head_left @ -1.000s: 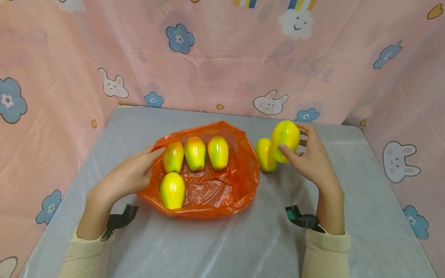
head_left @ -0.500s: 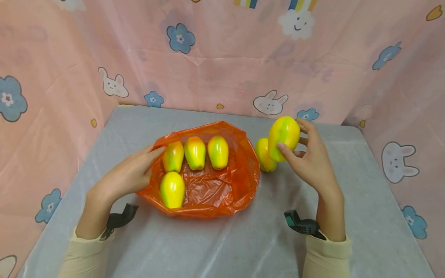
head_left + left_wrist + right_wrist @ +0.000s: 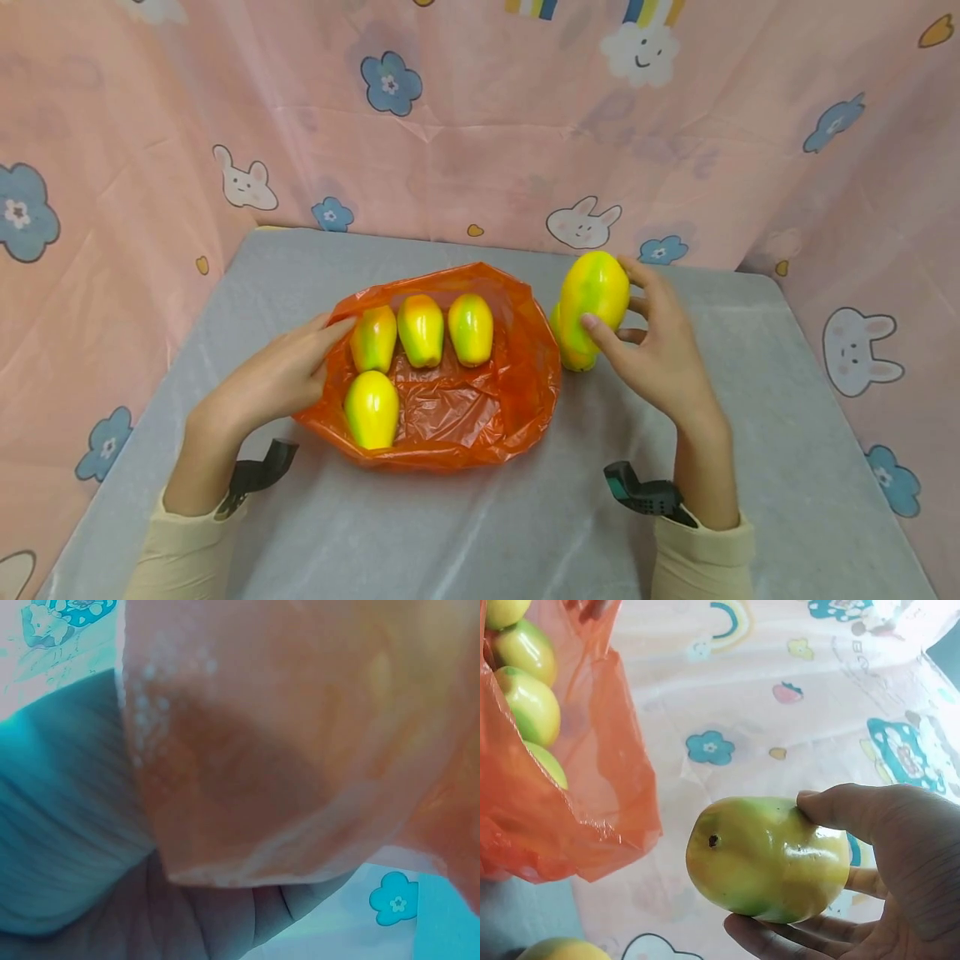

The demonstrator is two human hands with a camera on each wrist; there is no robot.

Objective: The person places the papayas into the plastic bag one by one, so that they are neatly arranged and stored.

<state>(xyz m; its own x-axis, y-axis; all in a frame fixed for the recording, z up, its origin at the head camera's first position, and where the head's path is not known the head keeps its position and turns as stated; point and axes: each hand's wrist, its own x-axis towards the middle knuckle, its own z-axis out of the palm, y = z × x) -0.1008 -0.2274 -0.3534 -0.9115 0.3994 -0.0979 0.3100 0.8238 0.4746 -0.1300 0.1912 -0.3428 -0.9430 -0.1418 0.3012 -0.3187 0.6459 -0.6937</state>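
In the head view, my right hand (image 3: 654,354) grips a shiny yellow-green papaya (image 3: 596,292) between thumb and fingers, raised right of the bag. The right wrist view shows this papaya's end with a small dark spot facing left. Behind it, largely covered, another papaya (image 3: 577,360) lies on the table beside the bag. An orange plastic bag (image 3: 525,417) sits with its mouth wide and several papayas (image 3: 422,332) inside. At its left rim, my left hand (image 3: 281,371) pinches the plastic; the left wrist view has the film covering part of that hand.
A grey-covered table (image 3: 465,533) carries everything. Pink patterned cloth (image 3: 450,150) hangs behind it and at both sides. Each wrist wears a dark camera mount, such as the right mount (image 3: 648,496).
My right hand has carried the papaya left and slightly up, so it now hides more of the papaya on the table. The left hand and bag stay where they were.
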